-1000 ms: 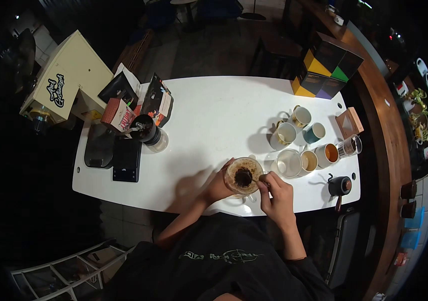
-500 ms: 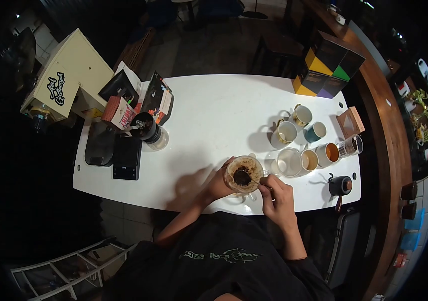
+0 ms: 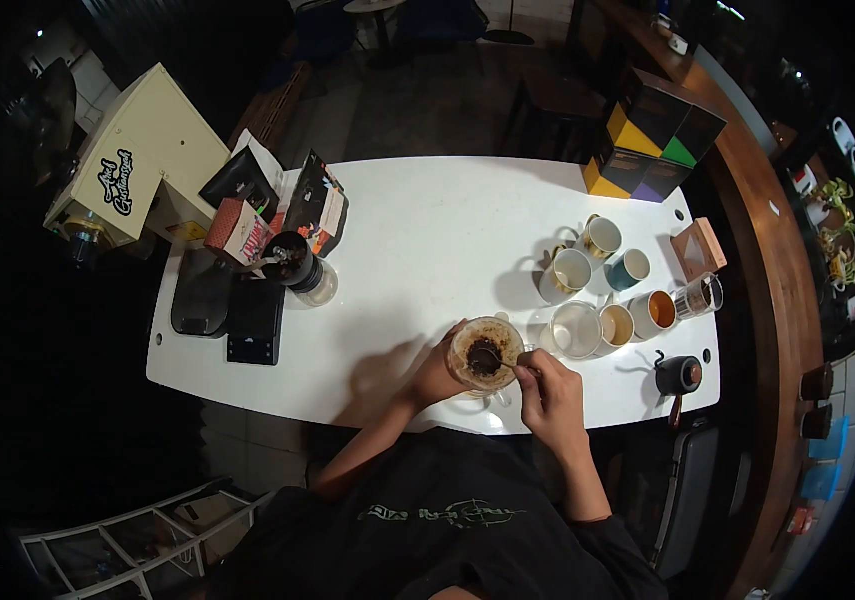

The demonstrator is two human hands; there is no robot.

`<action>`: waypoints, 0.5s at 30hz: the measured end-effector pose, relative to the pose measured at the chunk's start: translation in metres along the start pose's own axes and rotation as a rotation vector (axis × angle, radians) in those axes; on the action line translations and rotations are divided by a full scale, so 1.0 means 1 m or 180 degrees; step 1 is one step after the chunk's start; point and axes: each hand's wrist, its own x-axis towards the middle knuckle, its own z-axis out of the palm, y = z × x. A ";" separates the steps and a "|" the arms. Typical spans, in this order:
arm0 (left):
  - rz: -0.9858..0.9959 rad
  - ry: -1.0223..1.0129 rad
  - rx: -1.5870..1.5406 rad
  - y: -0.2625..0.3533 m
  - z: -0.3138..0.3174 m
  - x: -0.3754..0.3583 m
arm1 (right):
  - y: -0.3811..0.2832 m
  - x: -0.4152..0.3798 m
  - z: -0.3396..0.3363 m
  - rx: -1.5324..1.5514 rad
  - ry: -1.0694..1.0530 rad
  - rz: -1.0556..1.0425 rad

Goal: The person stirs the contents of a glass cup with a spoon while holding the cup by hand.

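Observation:
A coffee dripper (image 3: 505,333) with a stained filter and dark wet grounds inside sits over a clear glass vessel (image 3: 495,398) near the table's front edge. My left hand (image 3: 436,375) is wrapped round the dripper's left side, its fingertips partly hidden behind it. From the right, my right hand (image 3: 551,393) pinches the handle of a thin metal spoon (image 3: 499,360), whose tip reaches into the grounds. Just right of the dripper stands a clear glass jug (image 3: 575,330).
Several cups (image 3: 600,237) and a small black kettle (image 3: 678,375) stand on the right of the white table (image 3: 417,230). On the left are a grinder (image 3: 142,150), coffee bags (image 3: 313,205), a hand grinder (image 3: 290,262) and a black scale (image 3: 254,322). Stacked boxes (image 3: 647,140) are at the back right.
The spoon has shifted within the grounds, and more of it shows now. My right hand has moved very slightly left. The whole view has shifted a little.

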 end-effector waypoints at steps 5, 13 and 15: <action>0.0003 0.0047 0.0066 -0.003 0.001 0.000 | -0.003 -0.001 -0.001 0.0230 0.0096 0.0128; -0.0053 0.0064 -0.0043 -0.002 0.001 -0.001 | 0.002 -0.002 0.001 0.0051 0.0297 -0.0044; -0.0038 0.0041 0.0025 -0.002 0.001 0.000 | 0.001 -0.002 0.003 -0.0084 0.0228 -0.0022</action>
